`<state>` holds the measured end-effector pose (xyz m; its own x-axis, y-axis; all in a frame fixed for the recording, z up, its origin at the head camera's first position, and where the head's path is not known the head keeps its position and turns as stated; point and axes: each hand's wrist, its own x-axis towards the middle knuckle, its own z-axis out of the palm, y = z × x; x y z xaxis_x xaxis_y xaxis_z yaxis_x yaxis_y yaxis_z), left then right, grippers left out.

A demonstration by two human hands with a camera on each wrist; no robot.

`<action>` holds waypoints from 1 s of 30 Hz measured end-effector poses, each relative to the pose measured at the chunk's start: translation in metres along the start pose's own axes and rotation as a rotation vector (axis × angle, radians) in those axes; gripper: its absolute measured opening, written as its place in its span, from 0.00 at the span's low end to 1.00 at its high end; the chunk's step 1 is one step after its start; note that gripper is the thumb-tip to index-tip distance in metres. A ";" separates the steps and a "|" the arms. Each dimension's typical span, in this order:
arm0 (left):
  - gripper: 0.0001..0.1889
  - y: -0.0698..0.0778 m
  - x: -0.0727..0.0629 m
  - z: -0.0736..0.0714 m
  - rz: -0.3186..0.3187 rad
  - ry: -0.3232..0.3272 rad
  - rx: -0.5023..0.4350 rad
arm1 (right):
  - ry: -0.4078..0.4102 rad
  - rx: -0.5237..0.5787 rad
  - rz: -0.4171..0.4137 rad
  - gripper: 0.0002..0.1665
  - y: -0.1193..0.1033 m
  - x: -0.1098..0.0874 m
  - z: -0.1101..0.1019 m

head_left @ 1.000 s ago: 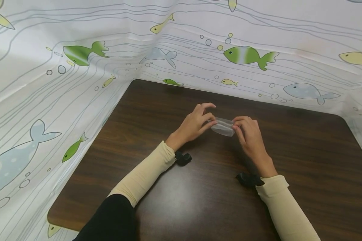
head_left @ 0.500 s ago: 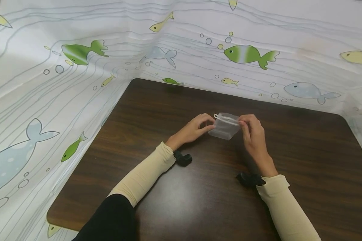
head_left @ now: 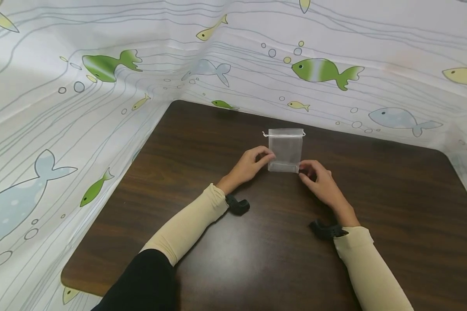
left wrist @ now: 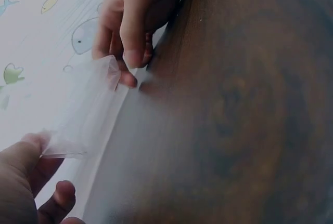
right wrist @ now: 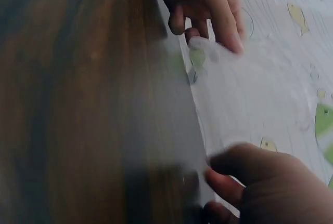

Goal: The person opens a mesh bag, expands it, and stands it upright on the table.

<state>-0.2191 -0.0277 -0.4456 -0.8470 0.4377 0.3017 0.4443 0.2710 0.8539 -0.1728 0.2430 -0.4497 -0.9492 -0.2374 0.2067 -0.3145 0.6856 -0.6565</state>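
Observation:
A small sheer white drawstring pouch (head_left: 285, 151) is over the table, its corded mouth towards the far wall and its bottom edge towards me. My left hand (head_left: 249, 164) pinches its left side between thumb and forefinger, as the pouch (left wrist: 78, 112) in the left wrist view also shows. At the lower right corner is my right hand (head_left: 322, 183), fingers curled against the fabric with the thumb a little lower. Blur in the right wrist view partly obscures the right fingertips (right wrist: 223, 161). Whether the pouch touches the tabletop I cannot tell.
The dark wood-grain table (head_left: 225, 259) has rounded corners. A white sheet with fish drawings (head_left: 249, 73) hangs along its far and left sides. Black wrist mounts (head_left: 238, 205) sit on both forearms, beside beige sleeves (head_left: 187, 224).
The pouch has gone from bunched and tilted between the hands to spread flat, mouth away from me. My right hand has shifted down from its upper right edge to the lower right corner.

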 end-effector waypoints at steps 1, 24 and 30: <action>0.10 0.000 0.000 0.000 -0.007 0.008 -0.001 | -0.044 -0.029 -0.016 0.19 0.000 0.000 0.001; 0.09 0.002 -0.002 0.009 0.029 0.038 -0.007 | 0.303 -0.068 0.026 0.22 -0.023 -0.003 0.023; 0.09 0.002 0.000 0.008 0.059 0.075 0.071 | 0.122 -0.063 0.026 0.25 -0.018 -0.003 0.022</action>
<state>-0.2153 -0.0204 -0.4470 -0.8368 0.3905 0.3838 0.5115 0.3074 0.8024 -0.1644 0.2160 -0.4543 -0.9504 -0.1365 0.2795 -0.2867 0.7330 -0.6168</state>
